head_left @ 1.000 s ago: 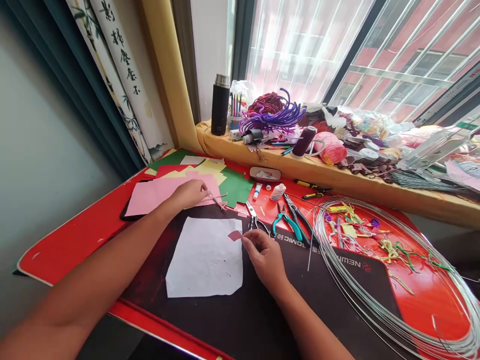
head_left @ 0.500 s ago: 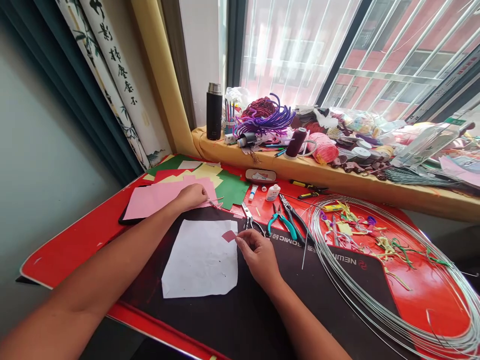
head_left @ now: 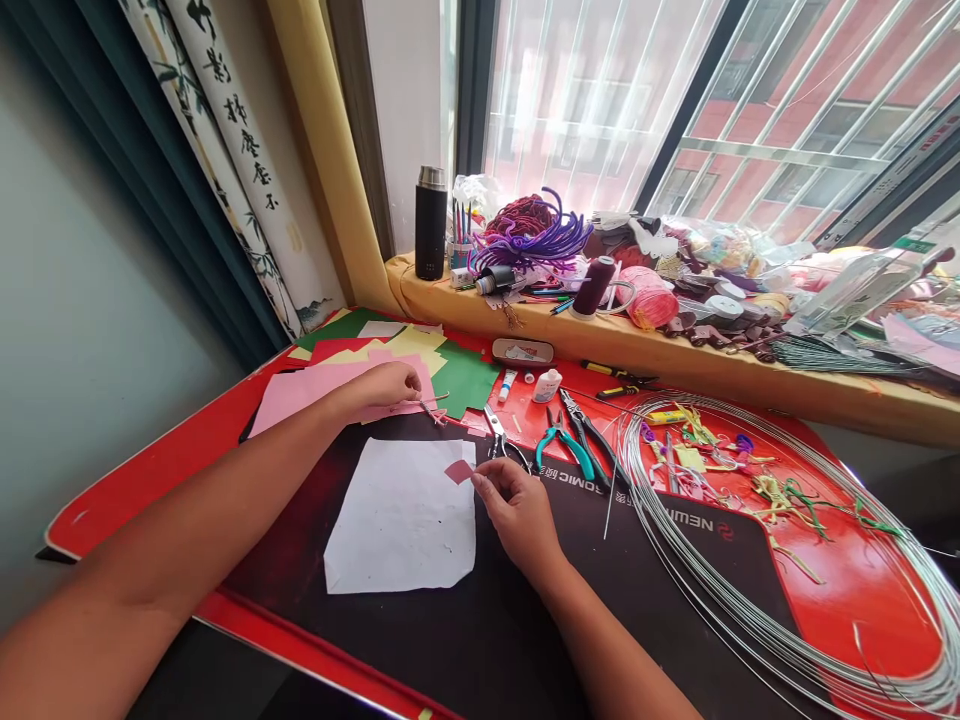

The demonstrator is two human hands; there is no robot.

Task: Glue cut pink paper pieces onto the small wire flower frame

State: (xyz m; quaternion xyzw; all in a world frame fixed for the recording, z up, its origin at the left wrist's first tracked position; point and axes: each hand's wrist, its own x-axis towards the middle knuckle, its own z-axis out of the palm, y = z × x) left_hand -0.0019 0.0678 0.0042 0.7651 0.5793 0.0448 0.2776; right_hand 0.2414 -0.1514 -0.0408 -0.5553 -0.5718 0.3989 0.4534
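My right hand (head_left: pixel 516 505) pinches a small dark-pink piece of paper (head_left: pixel 458 472) between thumb and forefinger, over the right edge of a creased white sheet (head_left: pixel 397 530). The white sheet lies on a black desk mat (head_left: pixel 480 650). Farther back, my left hand (head_left: pixel 391 386) reaches over pink paper (head_left: pixel 307 395), its fingers closed together. Thin pinkish strips (head_left: pixel 435 410) lie right at those fingertips; whether the fingers grip one is too small to tell. Scissors (head_left: pixel 496 432) rest just beyond my right hand.
Green paper (head_left: pixel 466 375) and yellow sheets are layered behind my left hand. Teal pliers (head_left: pixel 559 440), a white glue bottle (head_left: pixel 547 386) and a large wire coil (head_left: pixel 660 540) lie to the right. A black flask (head_left: pixel 430 225) and craft supplies crowd the windowsill.
My left hand has shifted slightly to the right, closer to the thin pinkish strips. My right hand keeps its place with the dark-pink piece of paper.
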